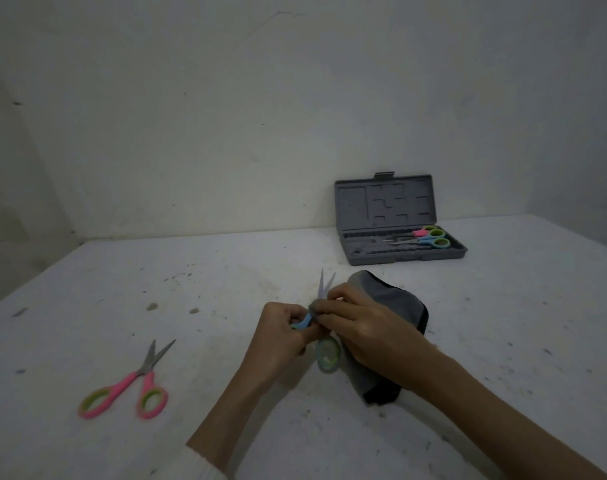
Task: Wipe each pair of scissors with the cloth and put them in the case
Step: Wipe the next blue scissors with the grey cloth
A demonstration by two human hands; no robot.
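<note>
The left hand grips the blue-handled steel scissors; the right hand pinches the grey cloth near the parted blades, which could nick a finger.

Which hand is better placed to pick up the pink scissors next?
Left. The left hand is nearer the pink scissors; the right hand holds the cloth.

It is dim and gray where I work. The corners look darker. Straight lines bend near the edges. Everything looks a bit soft and grainy, with no bright glare.
</note>
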